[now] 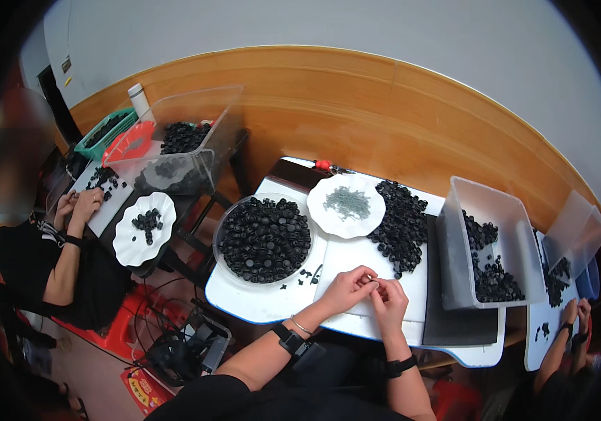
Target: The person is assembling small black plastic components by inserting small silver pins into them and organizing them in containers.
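Left hand (346, 290) and right hand (391, 304), both curled, were held nearly fingertip to fingertip over the desk (244, 302), forearms (257, 359) angled inward; whether anything was gripped could not be told. Black caps (400, 228) were piled just beyond.

On my feed I count two scalloped white plates (335, 228) — three clear bins (451, 259), one round tub (217, 245), one green basket (93, 152), one white bottle (140, 103).
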Action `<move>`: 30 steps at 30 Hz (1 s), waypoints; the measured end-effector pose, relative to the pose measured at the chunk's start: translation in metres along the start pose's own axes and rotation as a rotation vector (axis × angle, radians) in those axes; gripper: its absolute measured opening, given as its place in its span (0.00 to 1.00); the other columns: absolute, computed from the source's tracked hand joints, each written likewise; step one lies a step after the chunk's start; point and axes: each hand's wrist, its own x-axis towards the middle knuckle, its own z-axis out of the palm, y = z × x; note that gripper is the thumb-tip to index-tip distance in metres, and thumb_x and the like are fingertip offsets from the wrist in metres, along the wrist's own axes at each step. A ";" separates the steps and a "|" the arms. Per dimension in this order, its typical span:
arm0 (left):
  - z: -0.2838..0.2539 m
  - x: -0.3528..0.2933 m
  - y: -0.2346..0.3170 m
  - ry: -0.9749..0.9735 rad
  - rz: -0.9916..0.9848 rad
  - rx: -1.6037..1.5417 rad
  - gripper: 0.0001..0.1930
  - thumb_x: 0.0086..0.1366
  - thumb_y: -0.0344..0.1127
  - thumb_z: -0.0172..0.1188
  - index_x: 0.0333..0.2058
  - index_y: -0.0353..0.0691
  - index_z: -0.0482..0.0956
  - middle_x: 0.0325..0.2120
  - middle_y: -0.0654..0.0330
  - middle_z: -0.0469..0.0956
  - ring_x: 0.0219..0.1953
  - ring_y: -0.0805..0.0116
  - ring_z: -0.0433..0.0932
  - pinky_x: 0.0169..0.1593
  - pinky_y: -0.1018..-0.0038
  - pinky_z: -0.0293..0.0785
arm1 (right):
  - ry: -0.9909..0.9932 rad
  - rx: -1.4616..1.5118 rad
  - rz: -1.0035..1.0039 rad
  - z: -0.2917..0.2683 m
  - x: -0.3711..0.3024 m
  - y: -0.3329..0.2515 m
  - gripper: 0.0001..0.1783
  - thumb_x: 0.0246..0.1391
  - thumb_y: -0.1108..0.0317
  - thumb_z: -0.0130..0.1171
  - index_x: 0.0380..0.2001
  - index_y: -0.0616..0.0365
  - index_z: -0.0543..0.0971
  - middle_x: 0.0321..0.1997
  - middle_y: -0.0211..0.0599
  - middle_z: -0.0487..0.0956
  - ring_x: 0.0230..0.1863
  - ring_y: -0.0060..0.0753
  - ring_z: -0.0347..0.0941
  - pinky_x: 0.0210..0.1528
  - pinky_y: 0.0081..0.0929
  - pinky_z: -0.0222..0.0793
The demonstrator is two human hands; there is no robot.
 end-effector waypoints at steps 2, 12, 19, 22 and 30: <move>0.001 0.001 -0.002 -0.035 -0.013 0.023 0.11 0.60 0.31 0.55 0.41 0.35 0.73 0.26 0.62 0.77 0.27 0.81 0.73 0.32 0.84 0.70 | 0.006 -0.045 -0.024 -0.003 -0.001 0.005 0.09 0.40 0.79 0.60 0.31 0.63 0.78 0.23 0.35 0.72 0.21 0.25 0.69 0.24 0.20 0.65; 0.007 0.003 -0.021 0.027 0.002 -0.091 0.12 0.58 0.30 0.56 0.41 0.35 0.72 0.26 0.63 0.75 0.26 0.81 0.73 0.32 0.83 0.70 | -0.019 -0.077 -0.099 -0.001 -0.003 0.005 0.14 0.40 0.79 0.61 0.36 0.60 0.79 0.27 0.35 0.74 0.22 0.24 0.71 0.24 0.18 0.66; -0.003 -0.005 -0.009 0.256 -0.011 -0.196 0.11 0.56 0.28 0.59 0.39 0.35 0.73 0.28 0.64 0.75 0.27 0.81 0.73 0.28 0.85 0.72 | -0.052 -0.056 -0.033 -0.001 -0.002 -0.004 0.20 0.40 0.76 0.64 0.41 0.59 0.77 0.30 0.36 0.73 0.19 0.20 0.68 0.21 0.17 0.66; -0.047 -0.004 0.019 0.325 0.083 0.001 0.11 0.56 0.23 0.59 0.38 0.36 0.73 0.31 0.63 0.75 0.28 0.81 0.74 0.27 0.86 0.72 | 0.012 -0.047 -0.058 -0.004 -0.002 -0.001 0.18 0.41 0.75 0.64 0.39 0.59 0.78 0.30 0.36 0.73 0.18 0.19 0.67 0.21 0.16 0.65; -0.172 -0.008 0.053 0.710 0.200 0.379 0.08 0.52 0.27 0.64 0.31 0.36 0.76 0.21 0.68 0.73 0.21 0.84 0.69 0.25 0.88 0.66 | 0.019 -0.074 -0.073 -0.005 -0.001 -0.001 0.12 0.42 0.76 0.62 0.35 0.60 0.78 0.29 0.35 0.73 0.19 0.21 0.67 0.21 0.17 0.64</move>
